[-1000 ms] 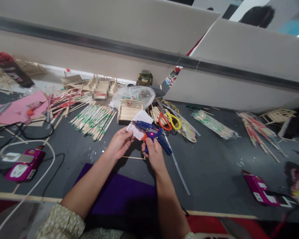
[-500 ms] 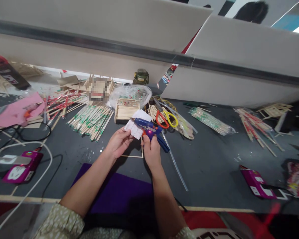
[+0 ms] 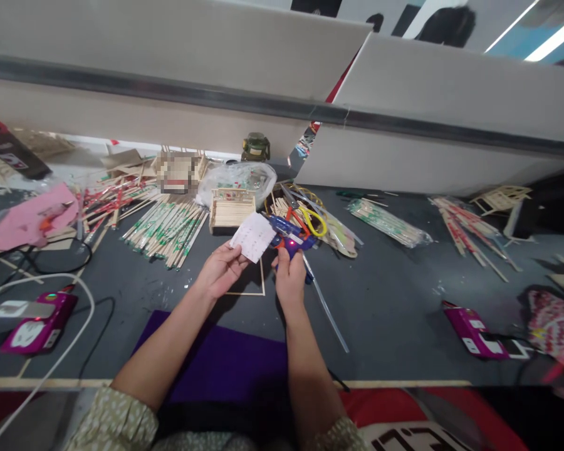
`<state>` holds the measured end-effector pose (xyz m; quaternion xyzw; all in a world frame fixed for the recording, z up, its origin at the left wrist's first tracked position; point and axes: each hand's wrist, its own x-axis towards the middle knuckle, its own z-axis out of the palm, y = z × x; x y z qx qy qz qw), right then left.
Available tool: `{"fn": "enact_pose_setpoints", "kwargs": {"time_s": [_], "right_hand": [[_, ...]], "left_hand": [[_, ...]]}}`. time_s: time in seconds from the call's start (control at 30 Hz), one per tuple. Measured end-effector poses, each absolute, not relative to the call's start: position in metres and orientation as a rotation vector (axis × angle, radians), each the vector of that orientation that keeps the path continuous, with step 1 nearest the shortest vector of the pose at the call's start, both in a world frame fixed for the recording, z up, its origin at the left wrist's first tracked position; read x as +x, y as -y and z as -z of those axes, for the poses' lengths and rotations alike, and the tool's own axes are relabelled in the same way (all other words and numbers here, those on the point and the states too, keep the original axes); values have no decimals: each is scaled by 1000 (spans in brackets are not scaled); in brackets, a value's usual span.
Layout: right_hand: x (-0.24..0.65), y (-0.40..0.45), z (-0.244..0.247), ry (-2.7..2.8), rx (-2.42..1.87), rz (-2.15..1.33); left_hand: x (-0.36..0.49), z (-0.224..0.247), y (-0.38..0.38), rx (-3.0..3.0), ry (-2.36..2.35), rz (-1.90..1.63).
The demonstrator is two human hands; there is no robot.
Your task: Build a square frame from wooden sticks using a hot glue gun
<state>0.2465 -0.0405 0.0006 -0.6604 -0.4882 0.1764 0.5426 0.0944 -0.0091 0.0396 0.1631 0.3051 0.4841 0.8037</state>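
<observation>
White paper point(image 3: 254, 237) juts past the left hand point(image 3: 222, 270) pinching it, and alongside, the right hand point(image 3: 290, 277) clutches a blue glue gun point(image 3: 283, 226)!

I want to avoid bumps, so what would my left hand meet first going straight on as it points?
Past the white paper it holds, your left hand would probably first meet the glue gun in your right hand, though depth is hard to judge.
</observation>
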Motion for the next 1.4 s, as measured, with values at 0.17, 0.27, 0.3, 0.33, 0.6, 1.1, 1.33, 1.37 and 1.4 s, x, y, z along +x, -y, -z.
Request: {"fn": "enact_pose_setpoints", "kwargs": {"time_s": [0.17, 0.27, 0.3, 0.33, 0.6, 1.1, 1.33, 1.37, 1.4], "right_hand": [[251, 42, -9, 831, -1404, -566], [252, 44, -21, 616, -1247, -599], [252, 45, -25, 559, -1204, -586], [253, 45, -29, 515, -1171, -565], [252, 49, -39, 469, -1107, -513], [254, 49, -40, 405, -1065, -569], [253, 49, -38, 451, -1085, -535], [253, 48, -37, 451, -1075, -534], [252, 48, -36, 451, -1063, -539]], "left_hand": [[92, -39, 7, 440, -678, -1068], [89, -35, 4, 527, -759, -1115], [87, -33, 3, 557, -789, -1149], [85, -33, 1, 585, -813, -1188], [105, -39, -26, 683, -828, -1256], [229, -33, -81, 727, -977, -1105], [223, -38, -85, 873, -905, -1103], [222, -39, -84, 927, -898, -1112], [221, -39, -82, 990, -896, -1124]]}}
